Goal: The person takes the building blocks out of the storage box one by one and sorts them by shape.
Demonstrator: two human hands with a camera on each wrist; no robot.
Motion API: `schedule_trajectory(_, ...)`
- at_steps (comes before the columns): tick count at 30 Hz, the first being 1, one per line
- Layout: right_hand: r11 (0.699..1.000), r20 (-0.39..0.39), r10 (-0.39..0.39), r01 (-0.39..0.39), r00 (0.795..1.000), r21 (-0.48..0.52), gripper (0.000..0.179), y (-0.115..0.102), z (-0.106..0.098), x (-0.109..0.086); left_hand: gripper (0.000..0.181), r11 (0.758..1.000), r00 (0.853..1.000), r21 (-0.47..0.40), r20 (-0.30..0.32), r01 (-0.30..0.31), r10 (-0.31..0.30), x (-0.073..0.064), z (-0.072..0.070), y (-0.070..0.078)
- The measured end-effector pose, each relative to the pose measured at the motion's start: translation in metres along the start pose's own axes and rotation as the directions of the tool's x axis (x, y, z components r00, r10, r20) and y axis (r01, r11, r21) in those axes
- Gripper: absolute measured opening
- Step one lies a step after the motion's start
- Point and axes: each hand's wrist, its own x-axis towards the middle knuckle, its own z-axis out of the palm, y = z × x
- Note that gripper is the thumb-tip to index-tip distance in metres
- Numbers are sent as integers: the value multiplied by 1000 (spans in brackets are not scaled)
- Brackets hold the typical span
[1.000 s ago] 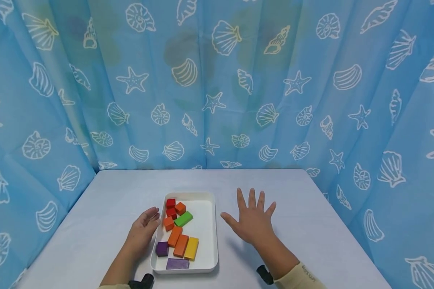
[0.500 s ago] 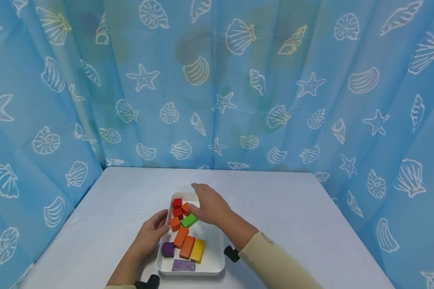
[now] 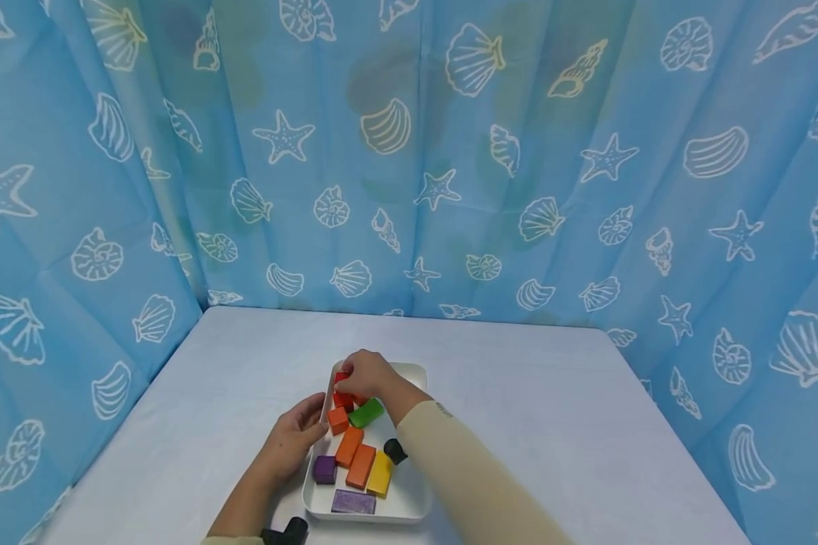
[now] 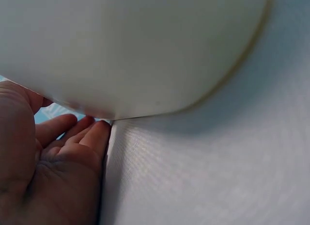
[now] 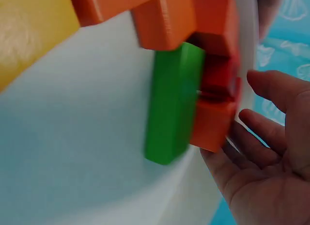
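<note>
A white tray (image 3: 414,372) holds several coloured blocks. My right hand (image 3: 371,375) reaches over its far left corner, thumb and fingertips around a red cube (image 3: 341,376). In the right wrist view the thumb and fingers of this hand (image 5: 271,152) stand apart, beside the red and orange cubes (image 5: 210,125). Close by lie a second red cube (image 3: 344,400), an orange cube (image 3: 338,419) and a green block (image 3: 366,412). My left hand (image 3: 289,439) rests at the tray's left wall, fingers loosely bent, fingertips right at the wall (image 4: 97,116) in the left wrist view.
Nearer in the tray lie two orange blocks (image 3: 361,465), a yellow block (image 3: 380,475), a dark purple cube (image 3: 325,469) and a light purple block (image 3: 354,502). A white cloth covers the table (image 3: 552,424). Blue curtains (image 3: 395,189) with shell prints enclose it.
My right hand has moved from the table right of the tray, fingers spread, leftward over the tray to the red cube. My left hand has stayed at the left wall. The view has shifted slightly.
</note>
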Motion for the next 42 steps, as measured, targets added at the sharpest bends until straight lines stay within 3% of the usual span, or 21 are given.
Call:
schedule_trajectory(7,992,-79,85,-77,993,100,31,23,10,4,62,1000,1000,-12,16,-8,8,-1,17,2)
schedule_trajectory(12,987,-111,89,-73,990,142,39,38,10,-2,65,1000,1000,3,27,-1,1,-3,27,-1)
schedule_trajectory(19,954,-93,8,20,996,299,39,41,-15,-19,65,999,1000,38,21,3,-3,-5,24,-1)
schedule_trajectory(25,933,-146,-44,93,988,348,45,55,-43,-38,66,999,999,48,31,17,-18,-4,18,1)
schedule_trajectory(31,912,-202,-1,84,979,401,51,94,-68,-58,69,998,999,61,33,24,-26,-4,10,0)
schedule_trajectory(36,904,-278,57,69,959,422,52,136,-83,-76,70,997,998,76,52,18,-21,-5,5,5)
schedule_trajectory(39,912,-287,102,25,952,409,51,157,-81,-84,70,996,998,87,52,24,-28,-6,4,7)
schedule_trajectory(42,934,-252,114,-17,961,357,49,172,-72,-89,71,995,998,89,50,39,-44,-8,6,6)
